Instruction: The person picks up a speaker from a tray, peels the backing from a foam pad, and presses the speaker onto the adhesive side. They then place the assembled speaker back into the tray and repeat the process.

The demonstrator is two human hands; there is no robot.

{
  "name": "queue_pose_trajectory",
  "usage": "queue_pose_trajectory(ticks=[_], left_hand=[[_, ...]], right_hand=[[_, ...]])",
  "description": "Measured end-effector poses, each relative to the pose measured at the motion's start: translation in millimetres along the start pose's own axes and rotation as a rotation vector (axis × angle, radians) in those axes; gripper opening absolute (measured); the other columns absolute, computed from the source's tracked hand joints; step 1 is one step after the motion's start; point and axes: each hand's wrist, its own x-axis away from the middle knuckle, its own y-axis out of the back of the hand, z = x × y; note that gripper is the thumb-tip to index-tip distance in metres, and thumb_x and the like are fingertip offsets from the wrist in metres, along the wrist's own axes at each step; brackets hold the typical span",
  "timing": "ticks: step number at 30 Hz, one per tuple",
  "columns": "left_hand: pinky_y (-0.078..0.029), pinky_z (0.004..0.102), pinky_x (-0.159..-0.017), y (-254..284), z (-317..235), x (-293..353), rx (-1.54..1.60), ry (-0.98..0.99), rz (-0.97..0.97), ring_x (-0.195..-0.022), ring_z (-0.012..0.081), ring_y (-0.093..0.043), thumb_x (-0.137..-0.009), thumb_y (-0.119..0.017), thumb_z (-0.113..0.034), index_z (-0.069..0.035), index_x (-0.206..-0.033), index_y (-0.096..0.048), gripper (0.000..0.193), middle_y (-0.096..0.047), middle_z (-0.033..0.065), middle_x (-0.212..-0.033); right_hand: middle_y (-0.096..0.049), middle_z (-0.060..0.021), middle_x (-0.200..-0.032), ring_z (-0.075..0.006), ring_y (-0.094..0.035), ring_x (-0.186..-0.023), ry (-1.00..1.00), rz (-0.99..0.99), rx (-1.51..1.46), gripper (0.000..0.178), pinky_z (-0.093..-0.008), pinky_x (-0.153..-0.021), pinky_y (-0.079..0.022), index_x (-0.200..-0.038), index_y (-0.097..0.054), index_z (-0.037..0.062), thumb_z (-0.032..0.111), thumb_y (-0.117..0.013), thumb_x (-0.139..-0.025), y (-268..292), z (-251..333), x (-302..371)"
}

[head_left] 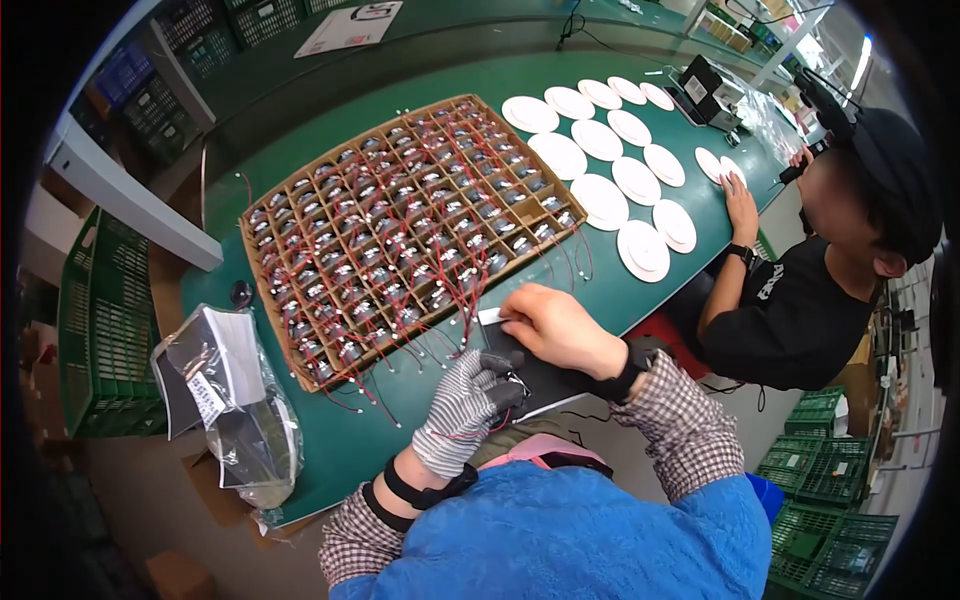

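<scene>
My left hand [478, 400], in a grey striped glove with dark fingertips, is closed around a small wired part, mostly hidden by the fingers. A red wire [462, 434] from it trails over the glove. Beside it, my bare right hand [555, 328] is pinched closed over the upper end of a black sheet [545, 385] with a white edge. What its fingertips hold, if anything, is hidden. Just beyond both hands stands a cardboard tray [440, 322] split into compartments, holding many small dark and silver parts with red wires [400, 240].
White discs [602, 202] lie in rows on the green table [460, 75]. A co-worker [800, 290] at the right reaches to a disc. A clear bag [240, 400] lies at the left edge; green crates [110, 330] stand beyond. A black device [712, 92] sits at the far right.
</scene>
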Motion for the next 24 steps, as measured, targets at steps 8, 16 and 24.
queue_pose_trajectory(ticks=[8,16,24], left_hand=[[-0.048,0.0268,-0.073,15.1,11.3,-17.0,-0.272,-0.104,-0.093,-0.086,0.0154,-0.056,-0.072,-0.066,-0.001,-0.001,-0.095,-0.049,0.029,-0.055,0.0099,-0.092],[-0.048,0.0275,-0.076,19.2,14.1,-20.1,-0.226,-0.118,-0.016,-0.090,0.0160,-0.054,-0.072,-0.066,0.000,0.000,-0.096,-0.048,0.030,-0.054,0.0091,-0.096],[-0.049,0.0271,-0.075,17.6,8.5,-19.5,-0.186,-0.088,-0.040,-0.088,0.0161,-0.055,-0.073,-0.065,0.001,0.000,-0.096,-0.048,0.029,-0.053,0.0097,-0.098]], right_hand=[[-0.054,-0.0123,-0.078,-0.0261,-0.057,-0.069,0.021,0.021,-0.067,0.013,-0.0335,-0.061,-0.046,-0.084,-0.058,0.0014,0.005,-0.063,-0.072,-9.2,-17.0,-5.2],[-0.053,-0.0112,-0.075,-0.0242,-0.056,-0.067,-0.016,0.060,-0.051,0.010,-0.0325,-0.060,-0.046,-0.079,-0.058,0.0018,0.005,-0.063,-0.072,-6.9,-14.7,-12.7],[-0.054,-0.0105,-0.074,-0.0260,-0.056,-0.068,-0.004,0.054,-0.010,0.010,-0.0330,-0.060,-0.045,-0.077,-0.058,0.0031,0.009,-0.064,-0.072,-12.0,-18.4,-14.2]])
